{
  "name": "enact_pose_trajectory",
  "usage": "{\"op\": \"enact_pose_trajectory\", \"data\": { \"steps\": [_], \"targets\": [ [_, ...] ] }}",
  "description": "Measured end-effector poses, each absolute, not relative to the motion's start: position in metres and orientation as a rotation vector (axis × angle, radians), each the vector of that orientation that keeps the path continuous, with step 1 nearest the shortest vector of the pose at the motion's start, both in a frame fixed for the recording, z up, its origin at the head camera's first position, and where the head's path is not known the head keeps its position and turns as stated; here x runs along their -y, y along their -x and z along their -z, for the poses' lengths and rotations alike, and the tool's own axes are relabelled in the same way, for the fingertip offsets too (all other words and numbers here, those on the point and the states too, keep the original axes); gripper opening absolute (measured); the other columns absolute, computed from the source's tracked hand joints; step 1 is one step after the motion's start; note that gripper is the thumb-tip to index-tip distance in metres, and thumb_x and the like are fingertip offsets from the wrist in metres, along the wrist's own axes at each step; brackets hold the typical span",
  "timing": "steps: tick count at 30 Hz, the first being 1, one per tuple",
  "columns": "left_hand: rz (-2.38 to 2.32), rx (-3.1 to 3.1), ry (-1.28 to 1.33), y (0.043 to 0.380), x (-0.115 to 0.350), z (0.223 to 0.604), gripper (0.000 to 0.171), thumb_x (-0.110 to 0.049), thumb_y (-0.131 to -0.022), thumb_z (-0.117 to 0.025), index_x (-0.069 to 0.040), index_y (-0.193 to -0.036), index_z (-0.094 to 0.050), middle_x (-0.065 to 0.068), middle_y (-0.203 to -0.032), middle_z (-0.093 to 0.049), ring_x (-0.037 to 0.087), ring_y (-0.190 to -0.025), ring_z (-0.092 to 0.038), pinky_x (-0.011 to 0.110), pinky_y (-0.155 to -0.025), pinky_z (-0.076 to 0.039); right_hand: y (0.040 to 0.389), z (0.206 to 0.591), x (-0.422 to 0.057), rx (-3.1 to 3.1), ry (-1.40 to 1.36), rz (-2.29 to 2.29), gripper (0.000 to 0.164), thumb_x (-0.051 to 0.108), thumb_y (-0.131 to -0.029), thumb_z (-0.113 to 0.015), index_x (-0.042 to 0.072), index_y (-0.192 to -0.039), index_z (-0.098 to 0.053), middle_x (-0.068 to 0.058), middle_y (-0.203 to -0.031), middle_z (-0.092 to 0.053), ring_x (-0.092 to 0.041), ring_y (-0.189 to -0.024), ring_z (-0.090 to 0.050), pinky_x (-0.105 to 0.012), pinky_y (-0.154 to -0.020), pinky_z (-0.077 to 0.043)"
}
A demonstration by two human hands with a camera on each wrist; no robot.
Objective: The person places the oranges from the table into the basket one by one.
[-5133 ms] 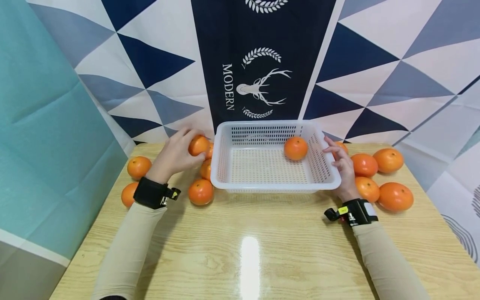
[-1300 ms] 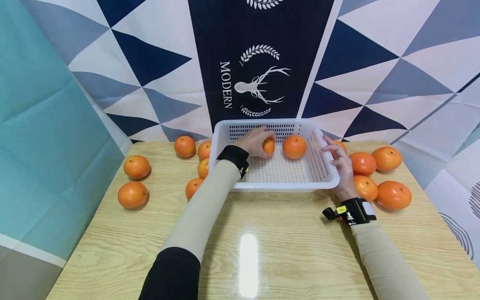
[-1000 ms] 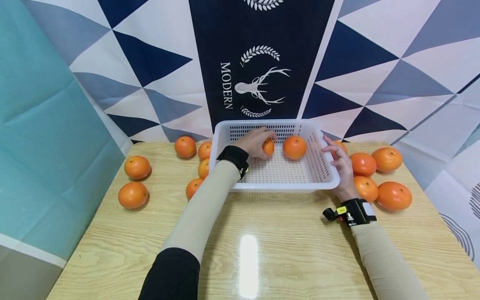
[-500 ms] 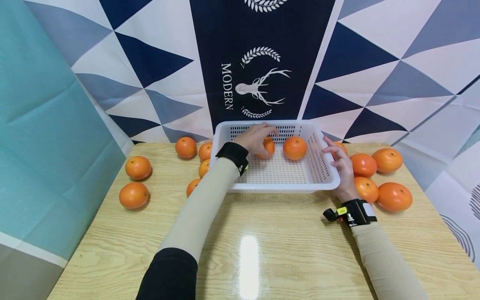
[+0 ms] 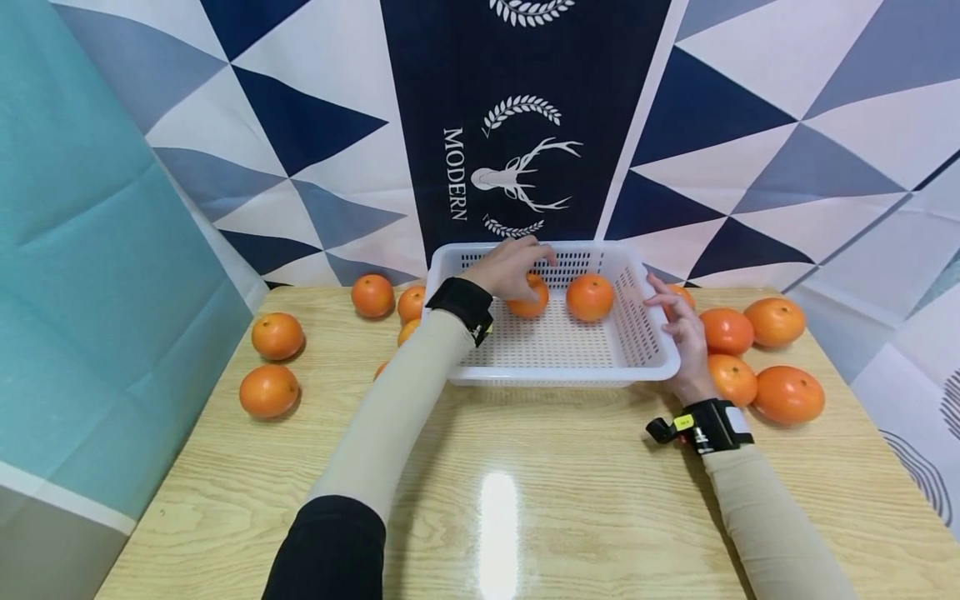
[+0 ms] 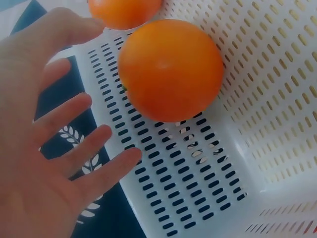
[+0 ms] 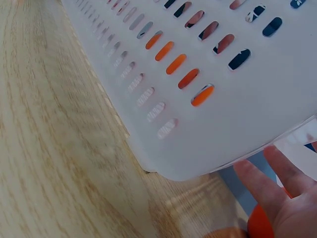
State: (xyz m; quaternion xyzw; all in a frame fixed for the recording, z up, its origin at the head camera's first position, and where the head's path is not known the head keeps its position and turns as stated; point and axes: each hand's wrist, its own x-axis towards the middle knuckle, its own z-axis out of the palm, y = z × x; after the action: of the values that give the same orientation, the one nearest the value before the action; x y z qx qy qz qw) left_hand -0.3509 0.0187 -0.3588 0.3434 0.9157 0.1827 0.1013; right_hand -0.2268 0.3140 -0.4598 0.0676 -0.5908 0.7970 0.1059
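Note:
In the head view my left hand (image 5: 510, 268) is over the left half of a white perforated plastic basket (image 5: 551, 373). Below its fingers rests an orange (image 5: 529, 302); the left wrist view shows that same orange (image 6: 171, 72) apart from the spread fingers. To its right in the basket sits a second orange (image 5: 589, 297). My right hand (image 5: 686, 346) is at the basket's right side, its fingertips touching the rim. Those extended fingers (image 7: 257, 181) meet the basket's edge in the right wrist view.
Two oranges lie at the table's left, one of them the front orange (image 5: 268, 391). More (image 5: 372, 296) stand left of the basket, partly behind my left arm. Several others (image 5: 789, 394) are grouped right of my right hand. A patterned cloth (image 5: 525, 125) hangs behind the table (image 5: 585, 500).
My left hand carried an orange from the left group into the basket, then its fingers loosened and let go. It has since risen slightly leftward. The right hand has stayed at the rim.

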Motion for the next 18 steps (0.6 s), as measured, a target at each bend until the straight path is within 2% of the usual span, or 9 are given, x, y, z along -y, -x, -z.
{"op": "enact_pose_trajectory", "data": {
  "steps": [3,7,11,16,18],
  "targets": [
    [-0.545,-2.731,-1.005,0.357,-0.018,0.361,0.061,-0.021,-0.092,-0.082,-0.026,-0.149,-0.062,0.005,-0.152,-0.059,0.028,-0.133,-0.05,0.044,-0.116,-0.048,0.227,0.46,-0.314,1.736,-0.204,-2.353,0.062,0.0,-0.09,-0.025,0.026,-0.11,-0.076,-0.004,-0.185,-0.035,-0.03,-0.174,-0.024,-0.028,-0.119,-0.04],
    [-0.526,-2.767,-0.99,0.362,-0.018,0.358,0.06,-0.025,-0.092,-0.084,-0.028,-0.148,-0.063,0.004,-0.158,-0.057,0.029,-0.14,-0.049,0.046,-0.124,-0.045,0.227,0.46,-0.314,1.74,-0.202,-2.345,0.061,0.0,-0.09,-0.025,0.027,-0.11,-0.076,-0.007,-0.186,-0.032,-0.029,-0.174,-0.024,-0.029,-0.12,-0.039],
    [-0.541,-2.786,-0.981,0.35,-0.012,0.343,0.058,-0.027,-0.095,-0.083,-0.025,-0.149,-0.063,0.007,-0.166,-0.054,0.033,-0.147,-0.047,0.053,-0.134,-0.039,0.226,0.46,-0.314,1.744,-0.201,-2.343,0.061,0.0,-0.09,-0.025,0.026,-0.11,-0.076,-0.007,-0.186,-0.032,-0.03,-0.174,-0.025,-0.027,-0.119,-0.04],
    [-0.553,-2.816,-1.007,0.335,0.001,0.326,0.055,-0.026,-0.098,-0.083,-0.019,-0.15,-0.064,0.01,-0.164,-0.056,0.037,-0.15,-0.048,0.058,-0.141,-0.031,0.226,0.46,-0.315,1.747,-0.203,-2.337,0.061,0.0,-0.089,-0.025,0.026,-0.11,-0.076,-0.006,-0.185,-0.033,-0.031,-0.173,-0.025,-0.026,-0.118,-0.043],
    [-0.534,-2.84,-1.02,0.334,0.007,0.325,0.055,-0.026,-0.098,-0.083,-0.02,-0.149,-0.065,0.01,-0.162,-0.057,0.036,-0.146,-0.051,0.056,-0.138,-0.036,0.227,0.461,-0.315,1.749,-0.204,-2.335,0.061,0.0,-0.089,-0.025,0.026,-0.11,-0.076,-0.006,-0.185,-0.034,-0.031,-0.173,-0.025,-0.026,-0.118,-0.042]
  ]
}}
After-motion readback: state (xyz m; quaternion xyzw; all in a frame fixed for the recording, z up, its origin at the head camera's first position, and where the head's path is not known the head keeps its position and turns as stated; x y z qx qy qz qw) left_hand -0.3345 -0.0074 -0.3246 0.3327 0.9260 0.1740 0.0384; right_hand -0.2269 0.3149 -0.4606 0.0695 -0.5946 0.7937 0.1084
